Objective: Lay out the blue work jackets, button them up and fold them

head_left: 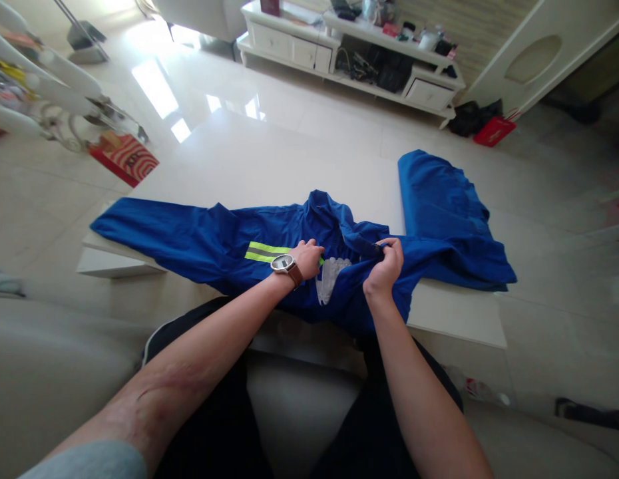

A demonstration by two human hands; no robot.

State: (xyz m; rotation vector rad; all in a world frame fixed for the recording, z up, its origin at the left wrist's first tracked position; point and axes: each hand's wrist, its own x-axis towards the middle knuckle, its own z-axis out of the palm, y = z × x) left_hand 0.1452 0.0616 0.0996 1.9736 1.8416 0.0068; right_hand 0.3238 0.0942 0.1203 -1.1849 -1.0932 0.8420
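A blue work jacket (269, 226) lies spread and wrinkled over the white table, one sleeve (160, 226) stretched out to the left. My right hand (387, 266) pinches the jacket's edge near the collar, lifting it slightly. Over the chest, my left hand (305, 256), with a watch (283, 264) on its wrist, has its fingers curled on the cloth beside the yellow and grey reflective strip (264, 252). Between the two hands shows a whitish-grey patch (332, 276); I cannot tell what it is. Folded blue cloth (442, 193) rests at the right.
The white table (269, 153) reaches away from me. A red striped paper bag (124, 156) is at its left. Beyond stand a low white cabinet (289, 50) with clutter and a red bag (494, 131). A plastic bottle (482, 391) lies at lower right.
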